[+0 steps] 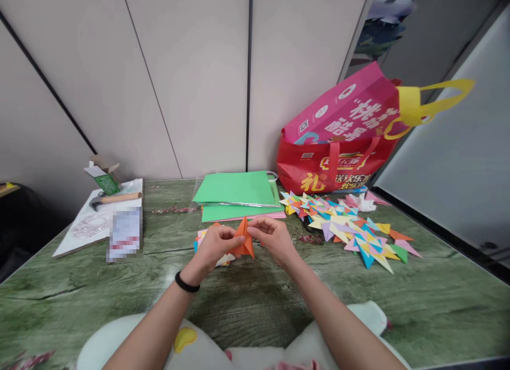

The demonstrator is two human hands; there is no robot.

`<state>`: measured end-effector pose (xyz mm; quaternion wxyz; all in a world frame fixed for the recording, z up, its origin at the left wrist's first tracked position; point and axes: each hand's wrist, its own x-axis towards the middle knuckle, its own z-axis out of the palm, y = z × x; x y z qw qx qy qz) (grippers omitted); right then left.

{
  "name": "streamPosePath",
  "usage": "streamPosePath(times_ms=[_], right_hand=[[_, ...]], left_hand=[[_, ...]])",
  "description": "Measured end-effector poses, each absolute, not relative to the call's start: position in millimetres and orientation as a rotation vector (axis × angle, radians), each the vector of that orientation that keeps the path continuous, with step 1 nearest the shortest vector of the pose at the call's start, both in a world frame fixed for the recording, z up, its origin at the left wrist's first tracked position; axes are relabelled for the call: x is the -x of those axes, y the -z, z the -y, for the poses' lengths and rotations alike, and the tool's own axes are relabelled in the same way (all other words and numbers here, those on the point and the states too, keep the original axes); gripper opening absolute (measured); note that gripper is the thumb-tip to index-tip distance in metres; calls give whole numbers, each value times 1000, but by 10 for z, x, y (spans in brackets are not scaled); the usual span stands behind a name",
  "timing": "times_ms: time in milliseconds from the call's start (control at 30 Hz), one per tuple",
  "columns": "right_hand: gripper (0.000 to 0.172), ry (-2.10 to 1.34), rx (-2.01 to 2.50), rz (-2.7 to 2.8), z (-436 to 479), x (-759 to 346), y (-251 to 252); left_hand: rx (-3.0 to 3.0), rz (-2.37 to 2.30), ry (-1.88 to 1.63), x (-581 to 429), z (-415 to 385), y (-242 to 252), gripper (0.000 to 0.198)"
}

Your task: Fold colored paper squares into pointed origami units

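Observation:
An orange piece of folded paper (246,244) with a pointed top is held above the table between both hands. My left hand (215,245) pinches its left side between thumb and fingers. At its upper right edge, the thumb and fingers of my right hand (273,238) are closed on the paper. Behind and below my left hand lie several coloured paper pieces (225,260), partly covered by the hand. A black band (186,283) circles my left wrist.
Green paper sheets (235,188) lie stacked at the back. On the right spreads a heap of folded paper pieces (350,226) before a red bag (303,165) holding a pink box (342,107). A hammer (119,198) and a small open box (107,181) rest on a white board (85,224) at left.

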<state>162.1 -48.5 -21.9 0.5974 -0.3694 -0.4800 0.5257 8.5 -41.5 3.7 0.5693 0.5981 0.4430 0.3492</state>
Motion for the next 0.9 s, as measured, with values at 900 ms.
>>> streamPosePath(times_ms=[900], right_hand=[[25,-1246,891,1108,477,-1635,227]], left_hand=[[-1479,-1044,-837,-130,413,5,22]])
